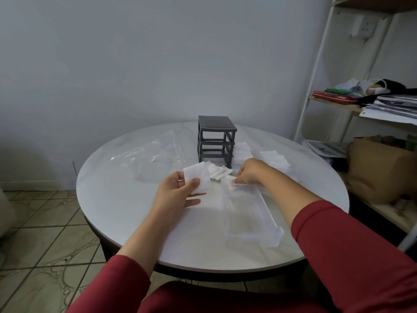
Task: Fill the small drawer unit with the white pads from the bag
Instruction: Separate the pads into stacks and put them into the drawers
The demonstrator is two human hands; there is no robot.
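Two red sleeves [352, 251] are reaching in from the near edge over the round white table [126, 213]. At about five o'clock on the tabletop a clear drawer [250, 213] is lying pulled out of its frame, its far end under the right hand. The left hand [178, 195] is extending toward eleven o'clock, thumb and fingers pinching a white pad [196, 178] held upright. The right hand [248, 173] is angling palm down toward twelve o'clock, fingertips closing on a pad in the loose row of pads [220, 172]. Just beyond, near the centre, the dark drawer unit [215, 141] is standing with its slots open. More pads [274, 160] are lying at two o'clock, and the clear bag [153, 154] is sprawling at ten o'clock.
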